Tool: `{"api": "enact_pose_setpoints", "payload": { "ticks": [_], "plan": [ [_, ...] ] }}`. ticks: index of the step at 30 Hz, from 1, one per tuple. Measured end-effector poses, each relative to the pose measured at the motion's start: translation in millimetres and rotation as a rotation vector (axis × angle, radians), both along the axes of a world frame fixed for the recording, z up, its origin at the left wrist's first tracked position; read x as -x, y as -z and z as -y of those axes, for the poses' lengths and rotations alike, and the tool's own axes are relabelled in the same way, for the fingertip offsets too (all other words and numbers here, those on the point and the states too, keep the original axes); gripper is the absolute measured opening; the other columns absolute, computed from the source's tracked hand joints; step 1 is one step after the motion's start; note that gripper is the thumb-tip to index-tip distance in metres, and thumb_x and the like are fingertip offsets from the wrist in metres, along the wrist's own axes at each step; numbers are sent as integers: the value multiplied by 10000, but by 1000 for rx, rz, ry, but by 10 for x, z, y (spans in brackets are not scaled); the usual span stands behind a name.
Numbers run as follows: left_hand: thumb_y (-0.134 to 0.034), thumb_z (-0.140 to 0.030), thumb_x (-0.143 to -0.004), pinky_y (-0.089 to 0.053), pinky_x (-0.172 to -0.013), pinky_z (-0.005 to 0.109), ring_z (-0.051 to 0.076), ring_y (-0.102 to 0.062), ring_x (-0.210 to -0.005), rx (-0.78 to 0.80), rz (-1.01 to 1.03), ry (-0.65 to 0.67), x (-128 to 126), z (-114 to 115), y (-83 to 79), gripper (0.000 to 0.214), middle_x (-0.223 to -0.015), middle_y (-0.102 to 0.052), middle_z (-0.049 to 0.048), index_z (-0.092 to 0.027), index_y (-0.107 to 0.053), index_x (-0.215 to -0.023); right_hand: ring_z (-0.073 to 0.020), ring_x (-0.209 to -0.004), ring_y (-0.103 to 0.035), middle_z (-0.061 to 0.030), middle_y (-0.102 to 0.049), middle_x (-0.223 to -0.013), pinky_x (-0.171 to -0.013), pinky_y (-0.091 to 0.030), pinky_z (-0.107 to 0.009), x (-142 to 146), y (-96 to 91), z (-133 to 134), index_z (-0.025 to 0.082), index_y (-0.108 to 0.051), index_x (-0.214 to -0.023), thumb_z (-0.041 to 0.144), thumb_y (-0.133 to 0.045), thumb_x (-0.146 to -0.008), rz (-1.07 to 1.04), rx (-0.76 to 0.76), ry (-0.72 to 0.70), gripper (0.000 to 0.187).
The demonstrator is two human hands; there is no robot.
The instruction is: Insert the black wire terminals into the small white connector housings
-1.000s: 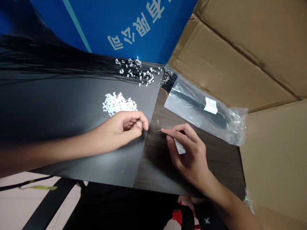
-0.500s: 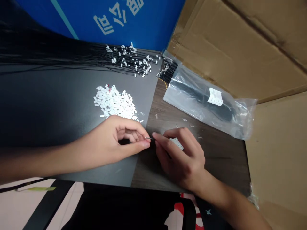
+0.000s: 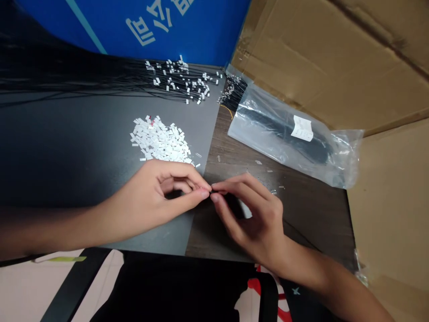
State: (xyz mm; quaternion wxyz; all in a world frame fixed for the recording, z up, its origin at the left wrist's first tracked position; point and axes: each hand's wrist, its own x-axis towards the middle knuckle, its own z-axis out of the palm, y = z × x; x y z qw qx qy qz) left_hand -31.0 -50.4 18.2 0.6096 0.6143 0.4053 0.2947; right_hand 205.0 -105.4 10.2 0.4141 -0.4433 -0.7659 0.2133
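Note:
My left hand (image 3: 167,194) and my right hand (image 3: 250,214) meet fingertip to fingertip above the edge of a black mat (image 3: 83,147). Both are closed in a pinch. Between the fingertips sits a tiny dark piece with a thin black wire; a thin wire (image 3: 295,228) runs back past my right wrist. What the left fingers pinch is too small to name. A heap of small white plastic connector housings (image 3: 159,141) lies just beyond my left hand.
Many black wires with white connectors (image 3: 182,82) fan across the mat's far side. A clear plastic bag of black wires (image 3: 288,136) lies on the dark wooden table (image 3: 311,210). Cardboard (image 3: 335,58) walls the right; a blue board (image 3: 167,27) stands behind.
My hands came together: the right moved left and lifted its fingers to meet the left fingertips. The left hand shifted slightly toward me. The view tilted down a little.

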Motion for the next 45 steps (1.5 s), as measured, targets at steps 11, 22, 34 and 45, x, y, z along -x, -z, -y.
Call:
{"api": "enact_pose_setpoints", "payload": {
  "ticks": [11,22,34,45],
  "plan": [
    [-907,-285,-923,-713,-768,174,181,-889,-816,-61,-11,-55,-20,21,34,46,-934,-920,30,-249,-934,-919,-139,-865,-764,-9,-825,-946,-812,-627,-274,-1,-35,-42,201,-815,-1022,93,-786,-1045,-153,204,8,115],
    [-952,-224,-835,-770,-945,236,235,-960,-967,203,78,-26,-59,-65,-44,163,-953,-959,-18,-281,-974,-986,-125,-826,-718,23,-804,-903,-792,-582,-286,-15,-111,-33,216,-797,-958,116,-785,-1045,-213,285,50,133],
    [-1001,-237,-838,-775,-879,232,230,-942,-884,156,54,-25,-45,-89,-9,153,-899,-941,-5,-259,-963,-984,-130,-797,-704,23,-765,-869,-759,-560,-301,-19,-135,-34,211,-791,-928,128,-773,-1033,-247,386,19,135],
    [-963,-169,-892,-664,-764,124,126,-815,-821,-25,86,-22,-30,-111,-15,101,-923,-873,13,-260,-941,-853,-145,-778,-690,18,-746,-842,-721,-537,-322,-35,-127,-61,222,-775,-919,150,-781,-1032,-244,380,23,135]
  ]
}}
